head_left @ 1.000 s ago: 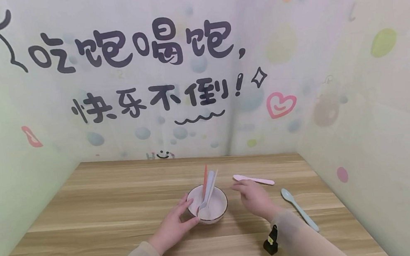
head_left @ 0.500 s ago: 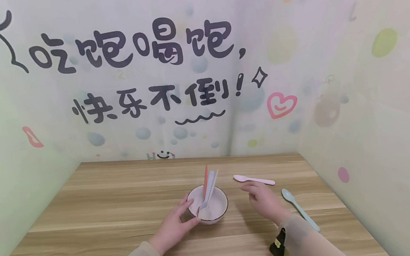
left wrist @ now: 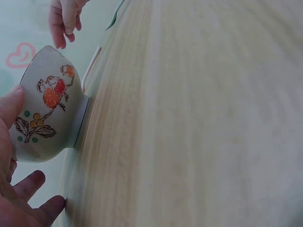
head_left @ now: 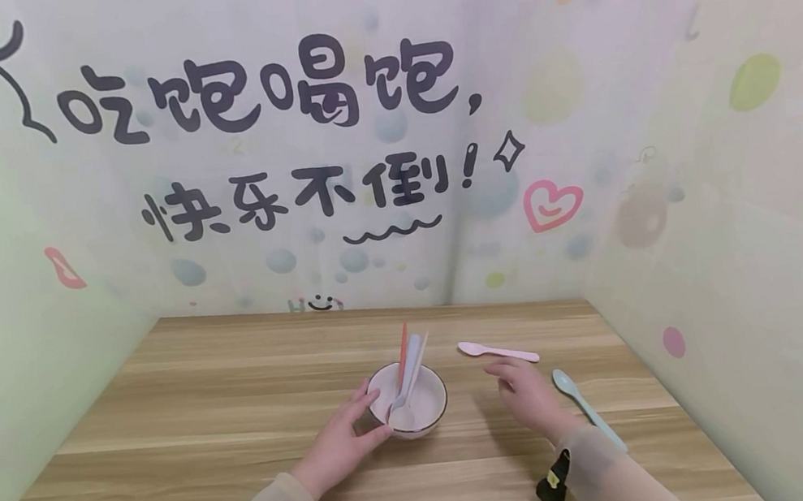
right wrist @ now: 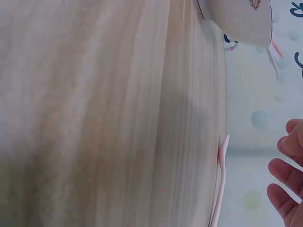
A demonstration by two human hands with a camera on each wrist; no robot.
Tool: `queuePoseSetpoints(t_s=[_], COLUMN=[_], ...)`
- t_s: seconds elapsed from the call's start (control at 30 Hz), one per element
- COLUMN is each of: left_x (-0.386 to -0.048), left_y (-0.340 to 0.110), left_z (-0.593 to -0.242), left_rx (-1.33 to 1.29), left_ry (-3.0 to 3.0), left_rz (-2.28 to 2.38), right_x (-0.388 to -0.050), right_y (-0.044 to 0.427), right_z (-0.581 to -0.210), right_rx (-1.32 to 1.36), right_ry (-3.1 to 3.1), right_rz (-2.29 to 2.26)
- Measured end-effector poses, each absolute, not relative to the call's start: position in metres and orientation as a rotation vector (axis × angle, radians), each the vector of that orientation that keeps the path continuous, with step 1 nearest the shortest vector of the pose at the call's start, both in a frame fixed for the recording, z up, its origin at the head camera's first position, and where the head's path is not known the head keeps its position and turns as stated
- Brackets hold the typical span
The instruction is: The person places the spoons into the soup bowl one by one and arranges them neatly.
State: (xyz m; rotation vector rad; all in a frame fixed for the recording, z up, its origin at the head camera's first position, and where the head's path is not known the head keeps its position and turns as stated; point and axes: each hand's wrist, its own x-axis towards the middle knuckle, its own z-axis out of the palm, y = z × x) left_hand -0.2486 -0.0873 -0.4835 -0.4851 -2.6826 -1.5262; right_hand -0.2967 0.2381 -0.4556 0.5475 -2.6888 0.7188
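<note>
Head view: a white ceramic bowl with a dark rim [head_left: 429, 399] stands upright on the wood-grain table [head_left: 244, 430], at the lower centre of the frame. The left hand [head_left: 341, 444] grips its left side, thumb at the near-left rim and fingers farther up. Three utensils lean in the bowl with their handles toward the top of the frame: an orange-red utensil [head_left: 403, 356], a pale lavender spoon [head_left: 411, 361] and a whitish spoon [head_left: 423, 352]. The right hand [head_left: 527, 399], at lower right of centre, holds nothing; its fingers are loosely bent, well apart from the bowl. Just above it in the frame lies a pink spoon [head_left: 500, 352], bowl end to the left; to its right, a blue-green spoon [head_left: 589, 410] lies slantwise. Black Chinese lettering [head_left: 311, 88] spans the upper left and centre of the back wall, with a pink heart outline [head_left: 553, 204] right of centre. Left wrist view: orange and red fruit motifs with leaves [left wrist: 49, 97] decorate the bowl's outer side, at left of the frame.
</note>
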Motion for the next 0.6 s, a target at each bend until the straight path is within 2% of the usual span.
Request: queuePoseSetpoints(t_s=[0.6], left_x=[-0.249], left_y=[-0.088], left_z=[-0.482], left_rx=[-0.488], left_ry=[-2.694], left_rz=[-1.516], right_x=[-0.285], right_y=[0.262], right_z=[-0.457], right_rx=[0.218], right_ry=[-2.743], right_rz=[0.931])
